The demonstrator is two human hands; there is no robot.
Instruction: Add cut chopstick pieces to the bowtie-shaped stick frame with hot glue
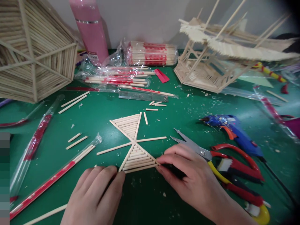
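Where scissors [199, 150] lie: glue gun [234, 132] beside.

No legible text or labels

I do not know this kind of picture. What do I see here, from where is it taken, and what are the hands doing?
There is one picture, taken by a camera worn on a person's head, looking down at their own two bare hands over a green mat. No machine is present.

The left hand and the right hand touch the near corners of a flat stick piece made of thin wooden sticks, shaped like two triangles meeting at a point. Neither hand grips anything.

Beside the right hand lie scissors and a blue glue gun. Loose sticks and wrapped chopsticks are scattered about. Further back stand a pink bottle and two larger stick models, one at the left and one at the right.
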